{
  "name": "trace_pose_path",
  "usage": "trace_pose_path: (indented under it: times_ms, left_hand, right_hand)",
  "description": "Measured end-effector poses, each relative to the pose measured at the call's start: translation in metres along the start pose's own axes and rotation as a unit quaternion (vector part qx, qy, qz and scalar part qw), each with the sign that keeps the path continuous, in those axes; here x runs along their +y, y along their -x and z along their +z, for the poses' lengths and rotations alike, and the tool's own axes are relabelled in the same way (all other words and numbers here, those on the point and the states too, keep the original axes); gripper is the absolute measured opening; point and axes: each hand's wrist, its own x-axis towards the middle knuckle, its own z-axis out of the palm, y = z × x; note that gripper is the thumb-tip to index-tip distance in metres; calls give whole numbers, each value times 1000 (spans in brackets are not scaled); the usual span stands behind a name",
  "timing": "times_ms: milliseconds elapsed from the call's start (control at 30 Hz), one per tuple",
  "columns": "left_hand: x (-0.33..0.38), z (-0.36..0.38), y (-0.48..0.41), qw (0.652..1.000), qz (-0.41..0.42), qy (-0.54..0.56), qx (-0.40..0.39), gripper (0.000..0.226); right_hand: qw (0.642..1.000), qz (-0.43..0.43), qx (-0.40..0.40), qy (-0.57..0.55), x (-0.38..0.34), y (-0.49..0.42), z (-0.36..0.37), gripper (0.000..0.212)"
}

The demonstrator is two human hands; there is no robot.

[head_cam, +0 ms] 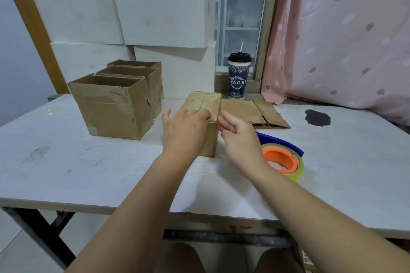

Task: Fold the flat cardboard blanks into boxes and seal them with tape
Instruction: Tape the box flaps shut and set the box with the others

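Our two bare forearms reach out over the white table (111,173). Our left hand (184,131) lies flat on the near top edge of the closed cardboard box (204,104) at mid-table, fingers straight and together, thumb spread wide. Our right hand (239,133) touches the box's upper right side with loosely extended fingertips. Just right of it lies the blue tape dispenser (281,157). A flat blank (250,111) lies behind the box, three open-topped boxes (115,106) stand to the left, and a lidded cup (239,75) stands on the sill
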Motion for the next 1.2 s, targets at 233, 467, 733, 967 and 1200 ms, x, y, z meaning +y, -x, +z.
trace_pose_path:
  times_ms: [233,467,733,967,1200]
  left_hand:
    - [3,0,1,1000,-16,-6,4,20]
    - [3,-2,1,1000,-16,-15,8,19]
    - [-6,-5,4,997,64,-9,30,24]
    - [-40,-9,15,946,35,291,141,33]
    - [-56,2,13,789,-191,581,51,27]
  right_hand:
    - [1000,-15,1,8,5,12,9,77]
    - [997,-5,-49,66,-2,1,0,73]
    - [940,-112,-90,310,-34,-30,-23,48]
    - [927,-120,-143,325,-31,-38,-32,34]
    - [946,-127,-125,271,-20,-40,-32,32]
